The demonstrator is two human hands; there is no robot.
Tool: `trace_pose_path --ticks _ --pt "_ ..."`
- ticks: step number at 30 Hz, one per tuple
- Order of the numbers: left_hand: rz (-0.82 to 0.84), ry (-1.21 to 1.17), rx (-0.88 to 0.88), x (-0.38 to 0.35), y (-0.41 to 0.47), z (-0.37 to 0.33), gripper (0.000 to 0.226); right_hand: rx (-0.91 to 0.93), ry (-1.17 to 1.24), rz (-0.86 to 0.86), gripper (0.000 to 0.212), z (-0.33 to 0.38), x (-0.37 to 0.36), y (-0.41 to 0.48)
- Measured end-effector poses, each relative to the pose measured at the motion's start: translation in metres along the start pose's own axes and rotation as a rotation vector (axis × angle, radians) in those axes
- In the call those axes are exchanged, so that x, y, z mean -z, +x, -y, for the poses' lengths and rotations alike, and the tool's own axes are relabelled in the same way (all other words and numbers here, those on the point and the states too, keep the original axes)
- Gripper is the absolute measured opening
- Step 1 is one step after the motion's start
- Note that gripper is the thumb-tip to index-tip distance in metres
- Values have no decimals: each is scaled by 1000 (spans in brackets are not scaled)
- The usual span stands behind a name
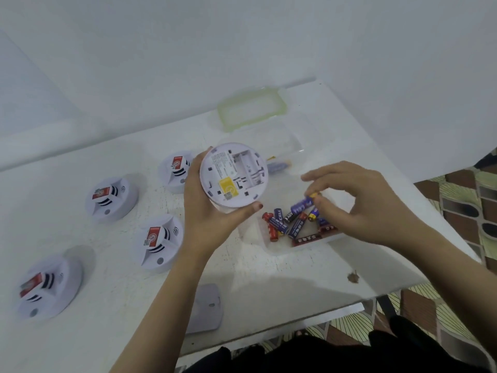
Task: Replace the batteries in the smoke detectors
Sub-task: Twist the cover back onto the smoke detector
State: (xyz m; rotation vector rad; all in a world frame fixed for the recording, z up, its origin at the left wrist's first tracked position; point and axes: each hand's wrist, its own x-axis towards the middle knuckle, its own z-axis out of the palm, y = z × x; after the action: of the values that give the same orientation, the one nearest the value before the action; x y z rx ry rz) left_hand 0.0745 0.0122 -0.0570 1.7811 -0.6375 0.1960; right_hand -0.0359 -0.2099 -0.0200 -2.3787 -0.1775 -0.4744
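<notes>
My left hand (207,211) grips a round white smoke detector (233,176) with its back towards me; the battery bay looks open and holds no battery that I can see. My right hand (357,203) pinches a purple battery (302,204) by its gold end, just above a clear plastic container (271,244) that holds several red, blue and purple batteries (287,224). Several other white detectors lie face up on the white table (295,278): one at the far left (45,288), one behind it (110,197), one in the middle (158,242) and one partly hidden behind my left hand (174,169).
A second clear container (285,157) stands behind the first, with a purple battery inside. A green-rimmed clear lid (251,109) lies at the table's back. A grey flat cover (205,308) lies near the front edge. A patterned floor shows at the right.
</notes>
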Motion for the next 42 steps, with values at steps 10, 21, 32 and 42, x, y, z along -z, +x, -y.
trace_pose_path --ticks 10,21,32,42 --pt "-73 -2 58 -10 23 11 113 -86 -154 250 21 -24 -11 108" --pt "-100 25 0 -4 33 24 97 -159 -329 630 14 -44 -36 168" --pt "-101 51 25 -6 46 30 93 -241 27 441 8 -54 -32 161" --pt "-78 26 -7 -11 49 26 92 -99 448 -260 13 -22 -27 109"
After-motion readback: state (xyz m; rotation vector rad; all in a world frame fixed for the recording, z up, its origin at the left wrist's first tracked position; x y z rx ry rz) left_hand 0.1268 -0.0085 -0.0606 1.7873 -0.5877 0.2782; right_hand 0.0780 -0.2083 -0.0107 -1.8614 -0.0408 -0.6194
